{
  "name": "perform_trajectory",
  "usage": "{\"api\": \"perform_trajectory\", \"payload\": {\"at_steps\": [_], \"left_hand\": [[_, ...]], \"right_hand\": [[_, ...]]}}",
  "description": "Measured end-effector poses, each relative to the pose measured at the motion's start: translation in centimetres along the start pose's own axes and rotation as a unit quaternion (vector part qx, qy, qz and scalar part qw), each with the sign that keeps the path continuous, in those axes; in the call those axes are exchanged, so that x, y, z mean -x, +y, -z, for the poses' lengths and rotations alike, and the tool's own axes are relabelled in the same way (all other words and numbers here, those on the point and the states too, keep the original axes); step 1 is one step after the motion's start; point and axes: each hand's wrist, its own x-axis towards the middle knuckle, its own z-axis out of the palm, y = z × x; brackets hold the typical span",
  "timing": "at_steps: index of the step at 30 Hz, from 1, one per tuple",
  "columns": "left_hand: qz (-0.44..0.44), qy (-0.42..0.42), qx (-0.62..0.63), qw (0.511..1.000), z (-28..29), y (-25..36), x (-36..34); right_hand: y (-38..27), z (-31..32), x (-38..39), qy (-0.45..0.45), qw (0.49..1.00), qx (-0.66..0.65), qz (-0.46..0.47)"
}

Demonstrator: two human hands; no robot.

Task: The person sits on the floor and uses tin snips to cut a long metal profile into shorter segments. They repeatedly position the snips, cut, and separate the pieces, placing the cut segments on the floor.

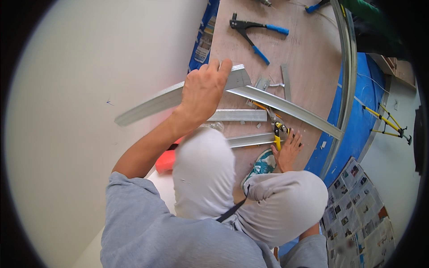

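Observation:
My left hand grips a long flat metal strip, raised at a slant toward the wall on the left. Beside my shoe, my right hand has its fingers spread at the handles of yellow-and-black metal snips lying on the wooden board; whether it touches them is unclear. A long metal angle piece lies diagonally across the board. Shorter strips, small cut bits and an orange pencil lie around the snips.
A riveter with blue handles lies farther back. An upright metal frame runs along the right, beside blue sheeting and a yellow tripod. Someone's green sleeve is at top right. A white wall is left, newspaper-covered sheet lower right.

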Motion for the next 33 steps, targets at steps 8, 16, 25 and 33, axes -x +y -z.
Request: {"api": "perform_trajectory", "payload": {"at_steps": [8, 16, 25, 33], "left_hand": [[-0.044, 0.123, -0.088, 0.988, 6.2, 2.5, -1.7], [0.025, 0.145, 0.014, 0.989, 5.2, 2.3, 0.6], [-0.041, 0.132, 0.128, 0.982, 3.7, 2.2, 0.4], [-0.024, 0.099, 0.206, 0.973, 3.3, 1.1, 1.5]], "right_hand": [[0.0, 0.7, -1.9, -0.059, 0.989, 0.053, -0.124], [1.9, 1.5, 0.4, -0.089, 0.992, 0.032, -0.079], [4.7, 4.1, 1.9, -0.15, 0.987, -0.062, -0.009], [6.3, 12.5, 2.1, -0.22, 0.939, -0.266, 0.006]]}}
